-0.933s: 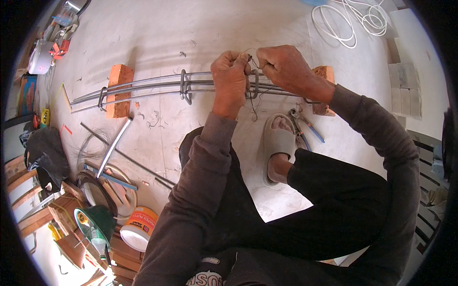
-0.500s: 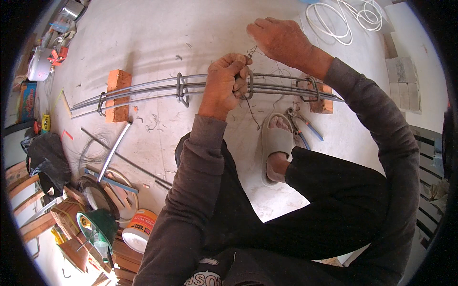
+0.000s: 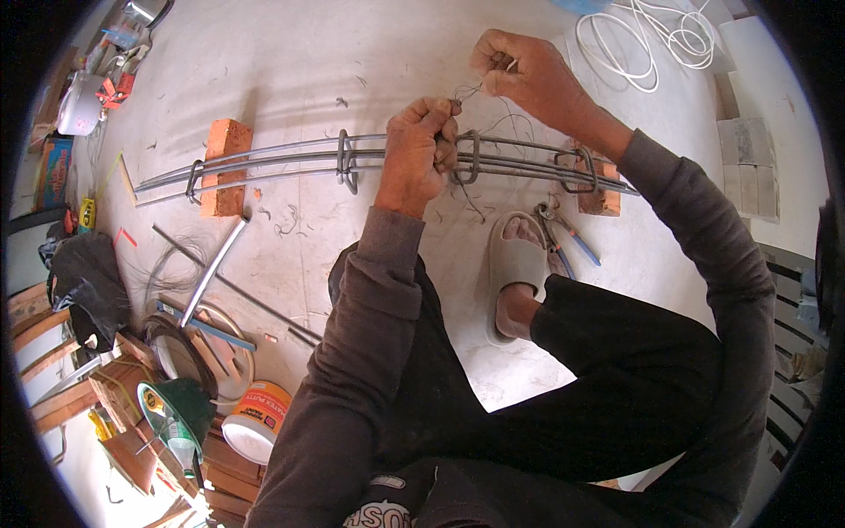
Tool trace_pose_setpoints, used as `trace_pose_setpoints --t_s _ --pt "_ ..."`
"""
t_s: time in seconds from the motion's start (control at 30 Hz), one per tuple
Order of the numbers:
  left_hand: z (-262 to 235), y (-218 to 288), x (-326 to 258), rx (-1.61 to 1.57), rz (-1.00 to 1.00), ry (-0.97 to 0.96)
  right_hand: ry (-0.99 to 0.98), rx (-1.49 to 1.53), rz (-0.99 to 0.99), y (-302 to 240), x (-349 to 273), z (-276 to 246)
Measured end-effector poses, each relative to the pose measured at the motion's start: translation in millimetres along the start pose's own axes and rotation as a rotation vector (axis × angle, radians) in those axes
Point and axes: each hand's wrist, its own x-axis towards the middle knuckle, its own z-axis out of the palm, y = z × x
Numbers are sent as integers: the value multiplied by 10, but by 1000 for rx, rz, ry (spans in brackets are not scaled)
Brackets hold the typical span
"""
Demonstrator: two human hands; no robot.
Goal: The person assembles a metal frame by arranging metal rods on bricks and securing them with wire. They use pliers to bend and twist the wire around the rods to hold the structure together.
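Observation:
My left hand [image 3: 415, 157] is closed in front of the steel bars, gripping thin dark binding wire [image 3: 466, 91]; loose ends trail below its fingers. Up and to the right, my right hand [image 3: 526, 69] is curled in a pinch on strands of the same wire, which run between the two hands. Several long steel bars [image 3: 282, 161] lie side by side across the floor, ringed by bent steel stirrups [image 3: 342, 164]. One stirrup [image 3: 476, 158] stands just right of my left hand. An orange brick [image 3: 230, 138] supports the left end, another brick [image 3: 602, 203] the right.
Pincers with blue handles [image 3: 581, 246] lie beside my sandalled foot [image 3: 516, 271]. A coiled white cable [image 3: 647, 70] is at the far right. Left of me are loose rods [image 3: 216, 271], a white-and-orange bucket [image 3: 257, 422], a green container [image 3: 189, 409] and a black bag [image 3: 88, 286].
My right hand has turned and shifted slightly right, its fingers now showing curled round the wire strands. My left hand keeps its grip. The whole view has shifted a little.

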Motion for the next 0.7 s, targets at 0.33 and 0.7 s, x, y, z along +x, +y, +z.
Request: trace_pose_setpoints --t_s 0.33,0.7 --pt "41 128 -96 144 3 -92 -191 -177 -292 -59 103 -253" --pt "103 361 -364 115 414 141 9 -199 -136 -552 -67 17"
